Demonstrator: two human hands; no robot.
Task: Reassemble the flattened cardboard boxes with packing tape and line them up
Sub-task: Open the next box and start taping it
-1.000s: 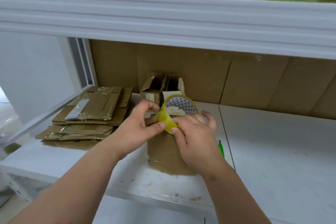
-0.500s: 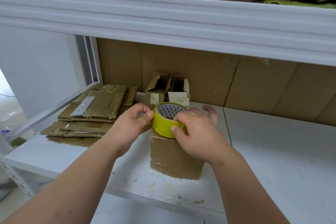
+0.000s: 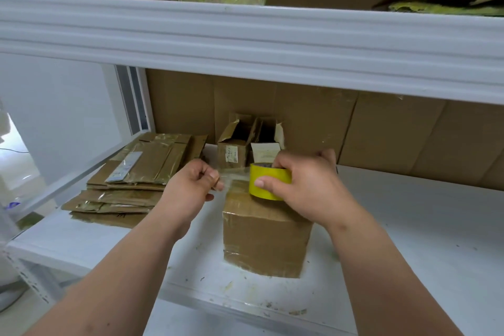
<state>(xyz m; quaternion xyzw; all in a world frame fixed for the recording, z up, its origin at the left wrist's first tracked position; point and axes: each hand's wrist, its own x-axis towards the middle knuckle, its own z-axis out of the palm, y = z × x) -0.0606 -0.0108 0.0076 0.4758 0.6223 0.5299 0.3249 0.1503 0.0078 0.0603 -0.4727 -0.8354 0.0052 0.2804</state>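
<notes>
Pinching the free end of the clear tape strip (image 3: 231, 176) between thumb and curled fingers, the left hand (image 3: 191, 191) kept it stretched to the left of the yellow tape roll (image 3: 268, 181). The right hand (image 3: 305, 185) was curled around this roll and held it on top of the brown cardboard box (image 3: 266, 237), which stood near the front of the white shelf (image 3: 409, 226).

Several things could go wrong from this position. The strip was thin and hung in the air above the box, so if it went slack it could fold and stick to itself or to the fingers. If it came down crooked, it could miss the seam between the top flaps, and the box would not stay closed. Pressing hard with the roll could also push the flaps inward, because I cannot tell whether anything supported them from below.

A pile of flattened boxes (image 3: 131, 172) lay to the left, and two small open boxes (image 3: 249, 142) stood behind, against the cardboard back wall.
</notes>
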